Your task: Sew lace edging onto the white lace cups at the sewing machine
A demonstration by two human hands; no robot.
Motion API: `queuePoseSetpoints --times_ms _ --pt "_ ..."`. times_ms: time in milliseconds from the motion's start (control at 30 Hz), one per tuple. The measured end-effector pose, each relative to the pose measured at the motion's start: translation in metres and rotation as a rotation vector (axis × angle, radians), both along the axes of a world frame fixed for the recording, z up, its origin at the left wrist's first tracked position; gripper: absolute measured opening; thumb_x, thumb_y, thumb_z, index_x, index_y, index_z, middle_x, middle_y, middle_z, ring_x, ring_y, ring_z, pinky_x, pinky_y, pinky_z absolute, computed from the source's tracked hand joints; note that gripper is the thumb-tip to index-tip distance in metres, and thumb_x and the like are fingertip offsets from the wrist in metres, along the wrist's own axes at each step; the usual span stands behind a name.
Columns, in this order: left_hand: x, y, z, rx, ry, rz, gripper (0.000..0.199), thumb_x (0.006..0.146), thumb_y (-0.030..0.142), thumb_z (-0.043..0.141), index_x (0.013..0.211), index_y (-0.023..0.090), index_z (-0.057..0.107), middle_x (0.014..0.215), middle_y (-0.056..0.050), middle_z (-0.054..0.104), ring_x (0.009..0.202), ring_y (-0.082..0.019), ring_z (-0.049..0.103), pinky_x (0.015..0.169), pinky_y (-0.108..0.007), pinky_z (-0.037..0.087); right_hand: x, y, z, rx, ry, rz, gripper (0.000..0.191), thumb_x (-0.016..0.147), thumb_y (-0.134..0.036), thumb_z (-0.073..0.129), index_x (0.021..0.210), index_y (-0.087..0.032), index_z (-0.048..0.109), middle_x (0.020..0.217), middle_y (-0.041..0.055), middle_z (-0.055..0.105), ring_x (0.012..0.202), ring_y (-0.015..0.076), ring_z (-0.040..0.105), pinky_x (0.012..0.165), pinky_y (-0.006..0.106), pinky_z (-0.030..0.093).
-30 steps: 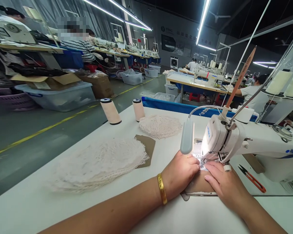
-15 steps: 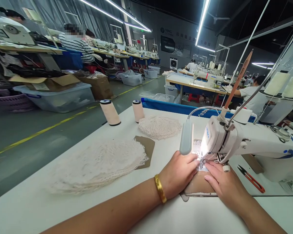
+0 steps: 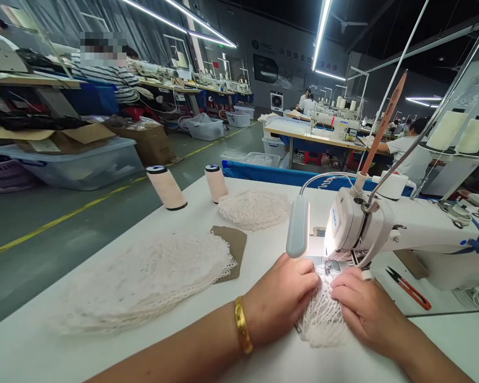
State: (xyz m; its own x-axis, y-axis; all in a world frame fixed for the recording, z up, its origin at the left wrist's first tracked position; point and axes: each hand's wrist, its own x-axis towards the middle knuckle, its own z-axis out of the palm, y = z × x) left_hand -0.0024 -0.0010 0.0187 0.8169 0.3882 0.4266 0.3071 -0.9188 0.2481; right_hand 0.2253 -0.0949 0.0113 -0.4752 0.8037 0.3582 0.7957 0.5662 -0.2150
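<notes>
A white openwork lace piece [image 3: 325,314] lies at the sewing machine [image 3: 349,223], its far end by the lit presser foot and its near end spread toward me. My left hand [image 3: 281,298], with a gold bracelet at the wrist, has curled fingers closed on the lace's left edge. On the opposite edge, the fingers of my right hand [image 3: 365,306] pinch the lace just in front of the needle area. Fingertips partly cover both edges. Left of the machine head, a grey lamp [image 3: 298,226] hangs close above my left hand.
A large lace stack [image 3: 143,282] lies on the left of the white table, partly over a brown panel [image 3: 232,252]. Behind are a smaller lace pile [image 3: 255,209] and two thread cones [image 3: 166,187]. Red-handled thread snips [image 3: 409,289] lie right. Co-workers sit at machines beyond.
The brown panel that was under my hands no longer shows there; white lace now lies between them. Both hands have drawn slightly nearer to me. The view has shifted slightly right.
</notes>
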Motion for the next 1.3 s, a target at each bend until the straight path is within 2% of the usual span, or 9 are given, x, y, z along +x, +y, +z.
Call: queuePoseSetpoints --times_ms 133,267,433,667,867,967,1100,1167,1300 --pt "0.002 -0.007 -0.006 0.055 -0.035 -0.001 0.021 0.097 0.013 0.061 0.077 0.018 0.067 0.088 -0.003 0.069 0.079 -0.02 0.058 0.075 -0.037 0.043 0.007 -0.002 -0.004 0.013 -0.043 -0.056 0.025 0.091 -0.005 0.051 0.096 -0.026 0.064 0.107 0.0051 0.073 0.095 0.0255 0.062 0.083 0.038 0.052" --pt "0.005 -0.015 -0.006 0.034 -0.063 -0.071 0.015 0.094 0.011 0.066 0.081 0.018 0.068 0.09 -0.001 0.074 0.084 -0.02 0.063 0.084 -0.039 0.045 0.009 -0.005 -0.005 0.033 -0.078 -0.096 0.025 0.09 -0.005 0.053 0.095 -0.026 0.065 0.097 0.0045 0.073 0.093 0.0261 0.063 0.081 0.037 0.05" --pt "0.006 -0.017 -0.008 0.029 -0.055 -0.047 0.015 0.096 0.012 0.066 0.083 0.019 0.068 0.091 0.0 0.076 0.082 -0.019 0.064 0.085 -0.039 0.044 0.009 -0.005 -0.005 0.061 -0.104 -0.121 0.024 0.09 -0.005 0.054 0.095 -0.026 0.064 0.096 0.0041 0.074 0.094 0.0258 0.065 0.083 0.036 0.048" --pt "0.007 -0.013 -0.01 0.033 -0.048 -0.026 0.016 0.098 0.012 0.063 0.085 0.019 0.069 0.093 0.0 0.076 0.082 -0.019 0.065 0.086 -0.04 0.043 0.006 0.0 -0.003 0.041 -0.047 -0.136 0.03 0.09 -0.002 0.048 0.1 -0.024 0.065 0.109 0.0044 0.076 0.099 0.0268 0.064 0.087 0.039 0.048" --pt "0.008 -0.005 -0.01 0.027 -0.051 -0.003 0.013 0.098 0.012 0.063 0.092 0.019 0.071 0.096 -0.002 0.076 0.087 -0.021 0.066 0.087 -0.04 0.045 0.005 0.0 -0.001 0.054 -0.063 -0.206 0.028 0.1 -0.008 0.045 0.108 -0.022 0.068 0.118 0.009 0.075 0.1 0.0298 0.063 0.083 0.042 0.05" --pt "0.005 -0.01 -0.009 0.039 -0.106 -0.059 0.016 0.097 0.01 0.063 0.095 0.022 0.074 0.099 -0.002 0.076 0.089 -0.021 0.066 0.087 -0.039 0.044 0.005 -0.004 0.002 0.048 -0.002 -0.111 0.03 0.1 -0.008 0.044 0.113 -0.024 0.066 0.118 0.0078 0.075 0.105 0.0292 0.063 0.086 0.042 0.05" --pt "0.001 -0.02 -0.009 0.019 -0.137 -0.157 0.02 0.095 0.007 0.063 0.092 0.024 0.074 0.09 0.002 0.075 0.081 -0.018 0.062 0.086 -0.039 0.042 0.005 -0.012 0.007 -0.082 0.041 0.085 0.035 0.093 -0.004 0.048 0.116 -0.027 0.063 0.112 0.0023 0.074 0.103 0.0246 0.064 0.088 0.039 0.049" --pt "0.0 -0.023 -0.009 0.018 -0.135 -0.174 0.022 0.094 0.006 0.062 0.09 0.023 0.074 0.087 0.002 0.075 0.076 -0.017 0.06 0.085 -0.039 0.042 0.005 -0.014 0.008 -0.124 0.026 0.098 0.035 0.092 -0.004 0.048 0.114 -0.027 0.063 0.112 0.0012 0.074 0.101 0.0233 0.064 0.088 0.039 0.049" --pt "-0.001 -0.023 -0.009 0.029 -0.126 -0.164 0.023 0.093 0.005 0.061 0.089 0.023 0.073 0.091 0.002 0.076 0.078 -0.017 0.061 0.088 -0.039 0.041 0.005 -0.014 0.007 -0.108 0.025 0.078 0.034 0.09 -0.003 0.048 0.111 -0.026 0.062 0.111 0.0012 0.074 0.099 0.023 0.065 0.087 0.039 0.048"
